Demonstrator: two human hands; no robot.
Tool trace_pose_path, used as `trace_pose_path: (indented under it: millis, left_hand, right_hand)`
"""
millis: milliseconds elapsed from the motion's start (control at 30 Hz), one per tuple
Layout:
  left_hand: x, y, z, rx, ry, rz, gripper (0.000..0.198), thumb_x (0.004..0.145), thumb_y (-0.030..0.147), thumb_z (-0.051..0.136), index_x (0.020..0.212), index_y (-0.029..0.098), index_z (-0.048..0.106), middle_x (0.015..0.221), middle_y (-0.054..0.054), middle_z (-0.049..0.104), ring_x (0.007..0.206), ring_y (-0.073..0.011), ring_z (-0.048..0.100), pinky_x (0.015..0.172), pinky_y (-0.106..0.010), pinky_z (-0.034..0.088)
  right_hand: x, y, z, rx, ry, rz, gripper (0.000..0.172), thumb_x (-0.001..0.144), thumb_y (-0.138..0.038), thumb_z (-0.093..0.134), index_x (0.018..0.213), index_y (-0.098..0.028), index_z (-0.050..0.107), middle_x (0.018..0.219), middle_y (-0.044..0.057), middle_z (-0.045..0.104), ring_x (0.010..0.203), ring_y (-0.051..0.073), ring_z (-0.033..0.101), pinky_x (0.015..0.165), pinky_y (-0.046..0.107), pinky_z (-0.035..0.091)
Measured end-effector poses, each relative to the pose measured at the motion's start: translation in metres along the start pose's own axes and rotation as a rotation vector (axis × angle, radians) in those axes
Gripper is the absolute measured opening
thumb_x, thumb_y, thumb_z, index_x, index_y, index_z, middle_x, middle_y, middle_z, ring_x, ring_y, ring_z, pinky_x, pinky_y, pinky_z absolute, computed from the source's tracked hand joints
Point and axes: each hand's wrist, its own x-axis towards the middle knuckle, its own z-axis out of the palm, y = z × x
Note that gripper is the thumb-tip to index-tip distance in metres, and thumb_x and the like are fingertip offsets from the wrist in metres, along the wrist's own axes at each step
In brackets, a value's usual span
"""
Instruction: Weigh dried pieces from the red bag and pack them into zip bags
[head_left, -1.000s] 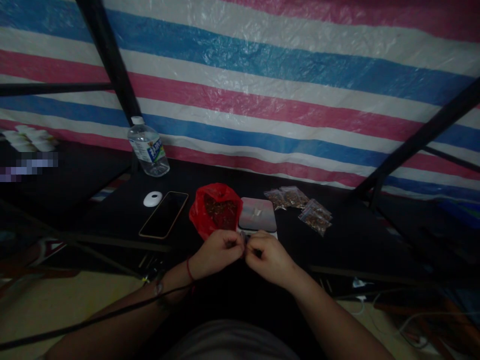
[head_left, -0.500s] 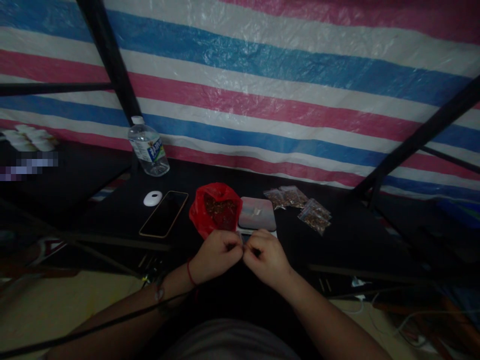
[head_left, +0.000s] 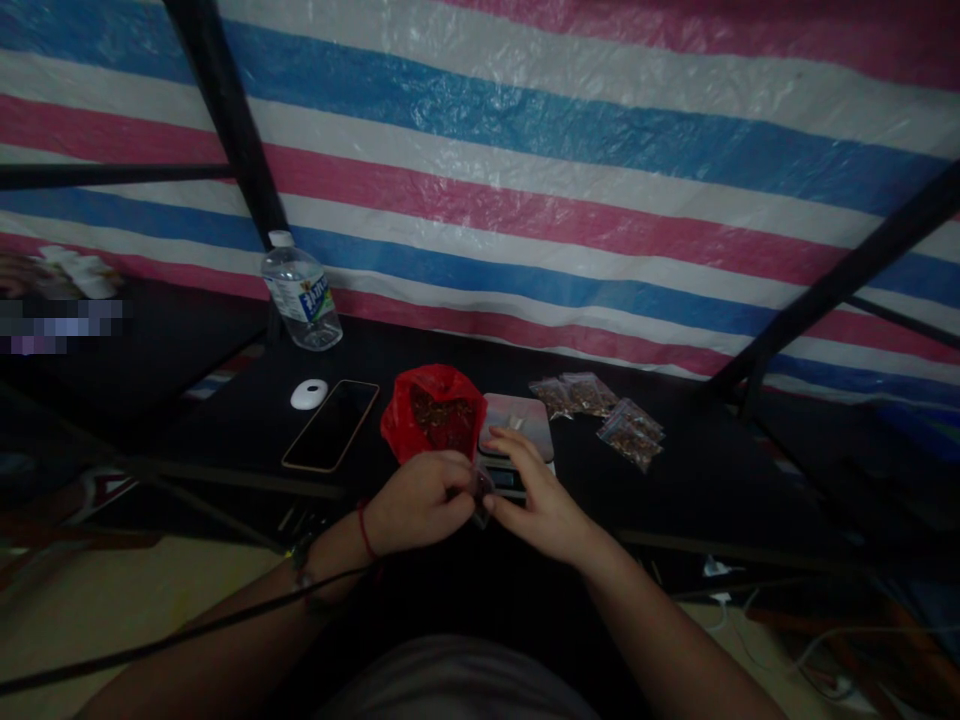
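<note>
My left hand [head_left: 420,500] is closed in a pinch on a small clear plastic bag [head_left: 480,495] at the near edge of the black table [head_left: 675,490]. My right hand [head_left: 536,490] touches the same bag from the right, its fingers stretched out towards the small scale [head_left: 516,425]. Just behind my hands a red plastic bag [head_left: 431,420] lies open, with dark reddish-brown bits inside. To the right of the scale lie several small filled clear bags [head_left: 607,415].
A phone [head_left: 331,425] lies face up left of the red bag, beside a small white oval object [head_left: 308,394]. A water bottle [head_left: 301,295] stands at the back left. A striped tarp [head_left: 562,170] and black metal poles [head_left: 232,130] close off the back.
Both hands were fists pressed together on the small bag. Now my right hand has opened its fingers forward towards the scale, while my left keeps the pinch. The view shifted slightly.
</note>
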Motion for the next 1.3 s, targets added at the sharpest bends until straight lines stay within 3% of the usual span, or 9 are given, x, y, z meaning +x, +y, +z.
trace_pose_path:
  millis: [100,267,433,567,700,833,967,1300]
  left_hand:
    - [-0.001,-0.002,-0.004,-0.017,-0.005,0.055,0.022,0.077,0.011,0.046,0.069,0.016,0.066,0.075,-0.003,0.064,0.071,-0.0123,0.058,0.068,-0.021,0.043]
    - [-0.002,-0.007,-0.019,0.045,0.088,0.049,0.026,0.082,0.015,0.043,0.062,0.015,0.059,0.066,-0.002,0.057,0.064,-0.0114,0.053,0.063,-0.022,0.041]
    - [0.002,-0.022,-0.028,0.067,0.197,-0.016,0.025,0.087,0.022,0.046,0.072,0.016,0.065,0.074,-0.003,0.065,0.073,-0.0137,0.059,0.072,-0.024,0.045]
    - [0.005,-0.046,-0.025,0.083,0.385,-0.089,0.023,0.088,0.029,0.049,0.089,0.018,0.069,0.091,-0.005,0.07,0.085,-0.0167,0.063,0.081,-0.027,0.048]
    - [0.005,-0.063,-0.026,0.149,0.606,-0.109,0.032,0.087,0.026,0.047,0.115,0.017,0.06,0.111,-0.008,0.066,0.102,-0.0204,0.06,0.093,-0.035,0.046]
    - [0.004,-0.066,-0.026,0.268,0.476,0.017,0.055,0.079,0.027,0.058,0.132,0.015,0.046,0.132,-0.013,0.053,0.124,-0.026,0.047,0.106,-0.042,0.037]
    - [0.007,-0.068,-0.014,0.322,0.352,0.004,0.07,0.075,0.033,0.063,0.138,0.015,0.039,0.137,-0.014,0.048,0.127,-0.0285,0.045,0.108,-0.044,0.034]
    - [0.013,-0.077,0.014,0.452,0.417,-0.268,0.069,0.073,0.044,0.068,0.133,0.019,0.044,0.121,-0.012,0.061,0.108,-0.0274,0.059,0.093,-0.039,0.045]
  right_hand:
    - [-0.001,0.011,-0.001,0.174,-0.174,0.048,0.073,0.074,-0.035,0.073,0.137,-0.023,0.039,0.143,0.012,0.042,0.131,0.025,0.041,0.109,0.043,0.032]
    - [0.003,0.027,0.005,0.505,-0.254,0.203,0.049,0.072,-0.034,0.074,0.117,-0.023,0.057,0.116,0.006,0.064,0.105,0.02,0.062,0.095,0.038,0.047]
    - [0.01,0.032,0.012,0.656,-0.127,0.37,0.037,0.064,-0.035,0.078,0.093,-0.018,0.062,0.085,0.001,0.069,0.077,0.016,0.065,0.075,0.03,0.053]
    - [0.021,0.036,0.023,0.721,0.035,0.462,0.04,0.064,-0.038,0.076,0.094,-0.019,0.058,0.08,0.001,0.067,0.066,0.015,0.063,0.062,0.028,0.053]
    - [0.036,0.04,0.028,0.49,0.194,0.383,0.038,0.069,-0.034,0.071,0.101,-0.019,0.059,0.087,0.003,0.067,0.066,0.015,0.062,0.062,0.028,0.052]
    - [0.051,0.032,0.023,0.149,0.255,0.242,0.034,0.071,-0.024,0.069,0.104,-0.019,0.061,0.096,0.006,0.068,0.074,0.016,0.062,0.072,0.031,0.051]
    - [0.066,0.024,0.02,-0.02,0.191,0.185,0.043,0.071,-0.017,0.068,0.113,-0.019,0.059,0.099,0.006,0.068,0.082,0.018,0.064,0.077,0.031,0.051]
    - [0.09,0.012,0.032,-0.23,0.071,0.074,0.029,0.078,-0.016,0.064,0.107,-0.022,0.065,0.101,0.005,0.07,0.09,0.019,0.065,0.083,0.031,0.049]
